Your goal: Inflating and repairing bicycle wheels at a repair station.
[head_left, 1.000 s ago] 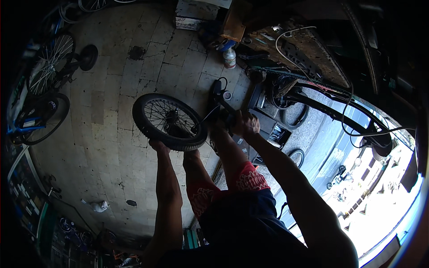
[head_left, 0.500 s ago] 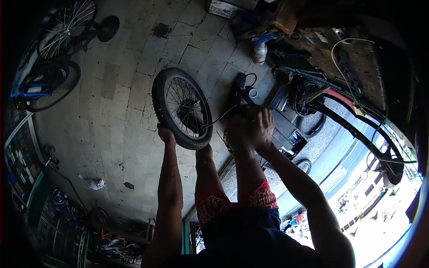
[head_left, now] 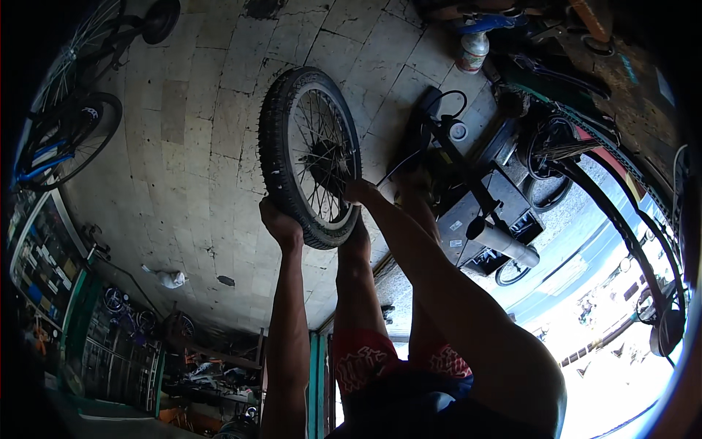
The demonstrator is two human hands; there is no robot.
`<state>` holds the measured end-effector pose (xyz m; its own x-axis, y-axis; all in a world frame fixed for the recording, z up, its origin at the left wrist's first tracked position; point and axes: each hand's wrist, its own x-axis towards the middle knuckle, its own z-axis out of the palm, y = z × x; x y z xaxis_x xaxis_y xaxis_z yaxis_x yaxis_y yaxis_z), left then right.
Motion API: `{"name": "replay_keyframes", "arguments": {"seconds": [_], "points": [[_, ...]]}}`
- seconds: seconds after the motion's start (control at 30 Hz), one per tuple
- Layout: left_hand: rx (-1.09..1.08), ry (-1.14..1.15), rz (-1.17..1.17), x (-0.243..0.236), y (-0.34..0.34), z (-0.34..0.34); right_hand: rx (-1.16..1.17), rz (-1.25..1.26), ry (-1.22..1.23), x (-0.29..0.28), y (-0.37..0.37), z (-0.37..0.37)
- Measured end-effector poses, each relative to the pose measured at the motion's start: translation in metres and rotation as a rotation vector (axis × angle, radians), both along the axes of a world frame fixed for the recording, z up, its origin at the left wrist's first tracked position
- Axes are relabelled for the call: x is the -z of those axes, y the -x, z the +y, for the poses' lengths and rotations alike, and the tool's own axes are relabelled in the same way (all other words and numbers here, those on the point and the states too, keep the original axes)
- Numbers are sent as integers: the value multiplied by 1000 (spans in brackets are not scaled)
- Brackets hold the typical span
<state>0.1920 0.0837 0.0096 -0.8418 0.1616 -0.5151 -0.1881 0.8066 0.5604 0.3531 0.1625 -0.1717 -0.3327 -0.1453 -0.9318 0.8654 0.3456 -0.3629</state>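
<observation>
My left hand [head_left: 280, 223] holds a bicycle wheel by the lower left of its knobby black tyre [head_left: 274, 157]; spokes and a dark hub [head_left: 322, 157] show. My right hand [head_left: 359, 191] is closed at the right side of the rim, where a thin hose [head_left: 396, 167] ends; its fingertips and what exactly they grip are hard to make out. To the right stands a black pump [head_left: 443, 137] with a round gauge [head_left: 458, 131] and a looped hose. A silver cylinder [head_left: 504, 245] lies angled below it, over a dark box [head_left: 463, 222].
Bicycles [head_left: 73, 139] stand at the left on the tiled floor [head_left: 190, 110]. Glass cases [head_left: 36, 263] line the lower left. A bottle [head_left: 473, 51] and cluttered bench [head_left: 599, 58] are at upper right. A bright street [head_left: 614, 351] shows beyond the opening. A white rag [head_left: 168, 276] lies on the floor.
My right hand has left the pump, moving left onto the wheel's rim by the hose. The wheel now looks more upright and sits higher and further right in view.
</observation>
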Motion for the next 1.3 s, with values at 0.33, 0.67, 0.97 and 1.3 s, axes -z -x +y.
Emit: {"name": "replay_keyframes", "arguments": {"seconds": [0.33, 0.67, 0.97, 1.3], "points": [[336, 237, 178, 1, -3, 23, -99, -121, 87, 57, 8, -23], [366, 258, 164, -9, -4, 32, 65, -71, -56, -17, 11, 16], [-265, -33, -222, 7, 94, 16, 14, 497, -427, -41, -12, 25], [-505, -156, -681, 66, 193, -60, 236, 738, -735, -58, 7, 34]]}}
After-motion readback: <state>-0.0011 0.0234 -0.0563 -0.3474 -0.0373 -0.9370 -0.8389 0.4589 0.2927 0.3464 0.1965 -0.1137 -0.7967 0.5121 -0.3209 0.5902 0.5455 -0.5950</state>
